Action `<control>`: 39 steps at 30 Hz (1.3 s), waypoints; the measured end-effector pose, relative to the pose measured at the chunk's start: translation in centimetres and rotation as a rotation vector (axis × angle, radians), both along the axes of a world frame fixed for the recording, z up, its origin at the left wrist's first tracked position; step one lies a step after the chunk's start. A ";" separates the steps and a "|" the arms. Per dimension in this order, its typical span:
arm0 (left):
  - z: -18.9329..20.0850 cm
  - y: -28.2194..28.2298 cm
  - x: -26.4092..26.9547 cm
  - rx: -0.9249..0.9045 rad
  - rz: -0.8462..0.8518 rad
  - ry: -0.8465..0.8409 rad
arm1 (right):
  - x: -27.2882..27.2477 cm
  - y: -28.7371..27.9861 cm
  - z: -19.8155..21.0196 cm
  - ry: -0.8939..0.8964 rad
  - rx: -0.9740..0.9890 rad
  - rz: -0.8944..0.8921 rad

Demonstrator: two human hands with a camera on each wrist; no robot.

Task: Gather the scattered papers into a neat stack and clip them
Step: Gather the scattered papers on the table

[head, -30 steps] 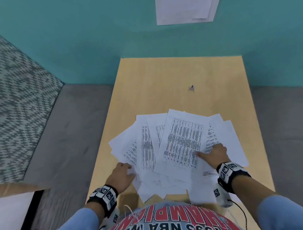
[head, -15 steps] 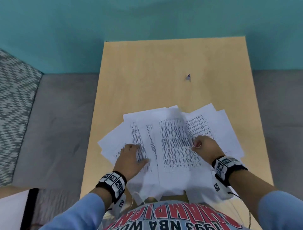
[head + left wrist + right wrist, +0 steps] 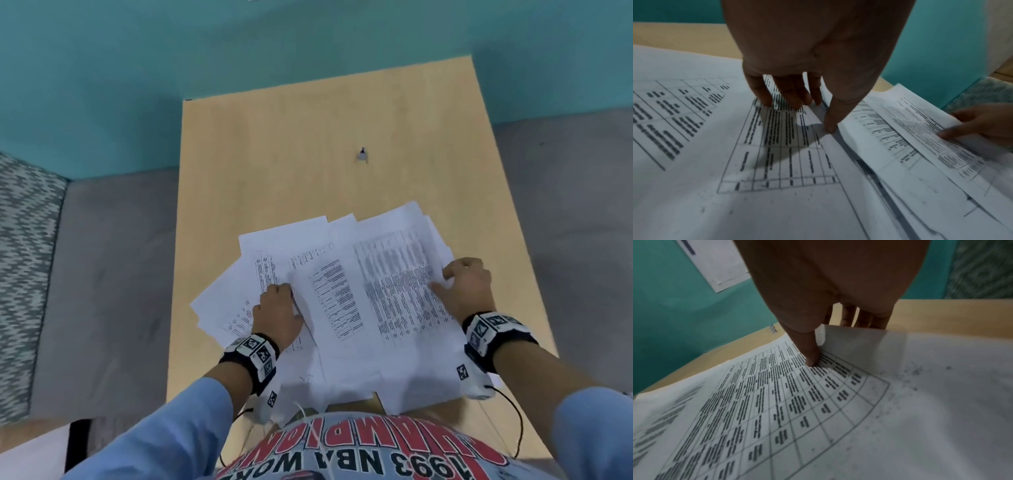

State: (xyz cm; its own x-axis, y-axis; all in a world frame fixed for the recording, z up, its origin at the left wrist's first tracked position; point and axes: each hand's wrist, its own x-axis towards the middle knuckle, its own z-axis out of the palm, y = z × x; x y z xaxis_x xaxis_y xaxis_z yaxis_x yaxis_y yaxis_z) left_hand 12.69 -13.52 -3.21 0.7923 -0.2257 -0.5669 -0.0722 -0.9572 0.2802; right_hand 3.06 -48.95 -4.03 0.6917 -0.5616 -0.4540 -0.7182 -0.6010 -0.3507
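With papers (image 3: 342,291) fanned across the lower middle of the desk (image 3: 308,137), long axes toward the clip (image 3: 362,156) above: left hand (image 3: 277,315) pressing flat, right hand (image 3: 467,287) pinching the right edge, nearer the clip.

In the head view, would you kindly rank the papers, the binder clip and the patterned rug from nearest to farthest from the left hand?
1. Papers: directly under the left hand, touching it.
2. Binder clip: farther up the table, toward the right.
3. Patterned rug: on the floor, far left.
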 end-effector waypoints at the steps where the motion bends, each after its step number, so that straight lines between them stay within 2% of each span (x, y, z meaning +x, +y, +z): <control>1: -0.1 0.0 -0.2 -0.040 0.005 -0.001 | 0.2 0.3 0.1 -0.015 0.020 0.014; 4: -0.5 0.1 -0.9 -0.162 0.016 -0.033 | 0.5 0.2 0.0 -0.048 0.082 0.031; 6: -0.2 -0.1 -1.0 -0.295 0.094 0.000 | 0.7 -0.2 0.1 -0.066 0.116 0.040; 7: 0.3 -0.3 -0.9 -0.382 0.182 0.065 | 0.8 -0.3 0.3 -0.077 0.129 0.032; 9: 1.8 -0.9 -0.6 -0.550 0.471 0.286 | 0.8 -0.8 0.6 -0.111 0.154 -0.022; 11: 2.3 -1.2 -0.3 -0.630 0.747 0.459 | 0.3 -1.2 1.0 -0.144 0.217 -0.112; 12: 2.6 -1.3 -0.1 -0.629 0.807 0.476 | -0.1 -1.4 1.1 -0.152 0.256 -0.156; 15: 3.5 -1.8 0.1 -0.617 0.789 0.449 | -1.8 -1.8 1.2 -0.136 0.309 -0.190; 19: 3.6 -2.2 -0.2 -0.626 0.839 0.554 | -4.4 -2.3 1.2 -0.054 0.316 -0.103; 23: 2.6 -2.0 -0.4 -0.585 0.807 0.633 | -5.7 -2.8 1.9 0.021 0.359 -0.088; 27: 2.6 -2.7 -1.1 -0.568 0.752 0.515 | -5.7 -3.1 2.4 0.031 0.332 -0.143; 29: 2.2 -2.7 -1.6 -0.582 0.701 0.433 | -5.9 -3.2 2.1 0.010 0.279 -0.215; 31: 1.7 -2.5 -2.2 -0.617 0.689 0.363 | -6.2 -3.1 1.5 -0.037 0.288 -0.395; 33: 1.7 -2.5 -3.0 -0.648 0.729 0.313 | -6.6 -2.3 1.2 -0.106 0.392 -0.673; 35: 1.1 -2.4 -3.7 -0.692 0.830 0.318 | -6.6 -1.0 1.6 -0.126 0.512 -0.851; 37: 1.2 -2.4 -4.3 -0.711 0.930 0.339 | -6.6 0.6 2.1 -0.088 0.606 -0.881; 39: 0.5 -2.1 -4.8 -0.702 1.010 0.381 | -7.1 1.6 2.2 -0.020 0.653 -0.829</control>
